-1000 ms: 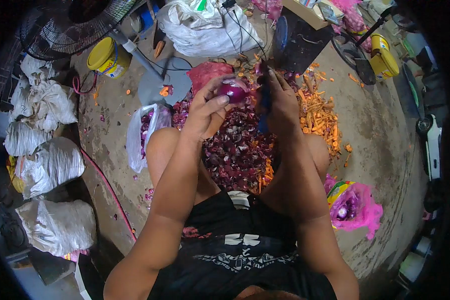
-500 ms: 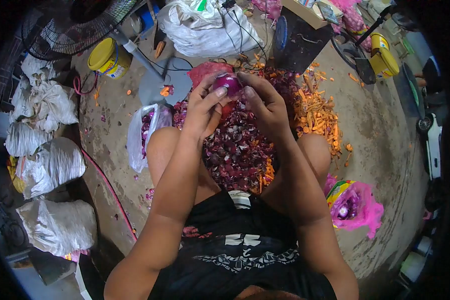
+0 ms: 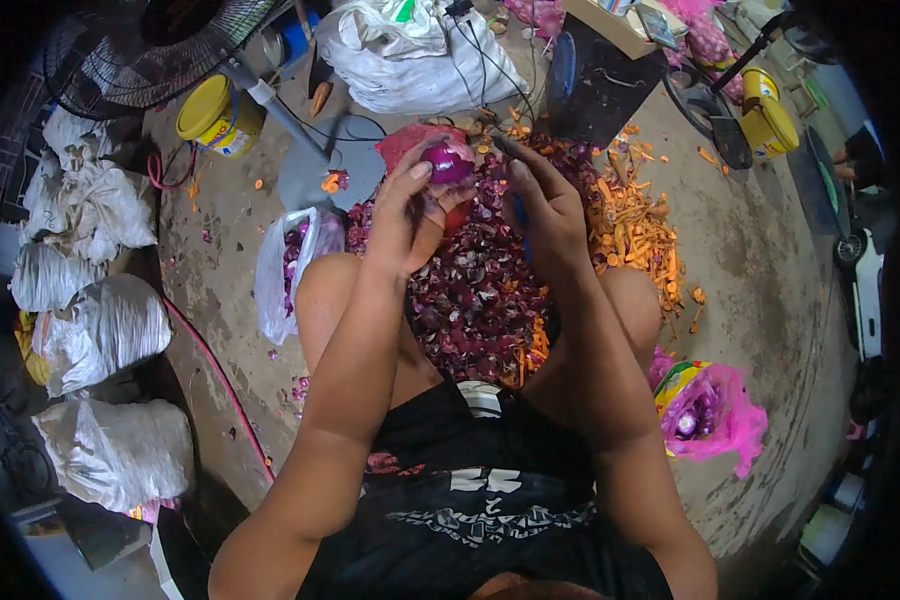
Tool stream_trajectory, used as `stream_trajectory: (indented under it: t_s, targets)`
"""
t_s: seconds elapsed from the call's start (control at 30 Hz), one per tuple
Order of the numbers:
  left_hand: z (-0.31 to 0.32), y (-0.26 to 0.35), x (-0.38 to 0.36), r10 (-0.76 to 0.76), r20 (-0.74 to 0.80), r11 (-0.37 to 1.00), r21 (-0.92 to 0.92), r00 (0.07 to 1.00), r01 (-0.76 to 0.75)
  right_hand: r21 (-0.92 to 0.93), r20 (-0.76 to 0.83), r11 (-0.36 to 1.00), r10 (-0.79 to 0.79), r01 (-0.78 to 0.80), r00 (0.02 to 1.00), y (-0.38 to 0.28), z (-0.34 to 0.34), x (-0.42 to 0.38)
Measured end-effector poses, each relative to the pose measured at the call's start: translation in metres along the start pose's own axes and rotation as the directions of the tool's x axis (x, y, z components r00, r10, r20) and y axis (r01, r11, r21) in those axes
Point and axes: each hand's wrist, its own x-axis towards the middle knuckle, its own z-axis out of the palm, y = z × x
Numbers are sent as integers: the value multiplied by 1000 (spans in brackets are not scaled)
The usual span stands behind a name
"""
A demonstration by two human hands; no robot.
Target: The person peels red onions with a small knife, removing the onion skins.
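Note:
My left hand (image 3: 407, 210) holds a peeled-looking, shiny red onion (image 3: 448, 165), thumb on its near side and fingers beneath. A pale, loose-looking bit of skin shows on the onion's right side. To the right, apart from the onion, is my right hand (image 3: 550, 205), its fingers curved and thumb pointing forward. A small blue piece (image 3: 519, 210) shows by its palm; most of it is hidden, so its kind cannot be told. Beneath both hands spreads a heap of red onion skins (image 3: 480, 300). Behind the onion lies a red mesh bag (image 3: 410, 145).
Orange carrot peelings (image 3: 630, 225) lie to the right. A white plastic bag (image 3: 270, 280) and a pink bag of onions (image 3: 715, 415) flank my knees. A fan (image 3: 150, 60), yellow bucket (image 3: 208, 115), red hose (image 3: 210, 365) and white sacks (image 3: 110, 330) stand around.
My right hand has moved away from the onion to the right, and blue now shows at its palm. The onion stays in my left hand, more of it exposed.

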Motion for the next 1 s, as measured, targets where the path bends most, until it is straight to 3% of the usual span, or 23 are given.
stream_trajectory:
  t_s: [0.1,0.2,0.3,0.4,0.47,0.6,0.7,0.8,0.9,1.0]
  targets:
    - [-1,-1,1,18,-11,1000,-3,1000,-18,-273,21,942,-196,194,980,5,0,0]
    - [1,-2,1,44,-15,999,12,999,-44,-508,96,796,-326,328,940,1,1,0]
    - [3,-1,1,44,-15,999,2,999,-44,-574,177,710,-379,408,908,4,0,2]
    - [1,-2,1,28,2,999,-16,1000,-28,-477,201,749,-417,461,886,8,1,5]
    - [-1,-1,1,16,69,999,-46,998,-13,-446,153,791,-392,418,907,11,1,6]
    - [4,-1,-2,15,32,1000,11,999,-15,-403,88,846,-344,349,935,5,2,6]
    - [0,-2,0,21,-17,999,27,1000,-21,-455,111,803,-378,385,919,0,6,2]
    - [-1,-2,1,26,-34,999,29,999,-25,-566,207,661,-464,493,861,9,3,3]
    - [-1,-2,0,20,-17,999,28,1000,-20,-486,151,751,-431,446,890,11,2,6]
    - [2,-1,-1,9,8,1000,22,1000,-9,-393,10,891,-243,227,970,17,-3,7]
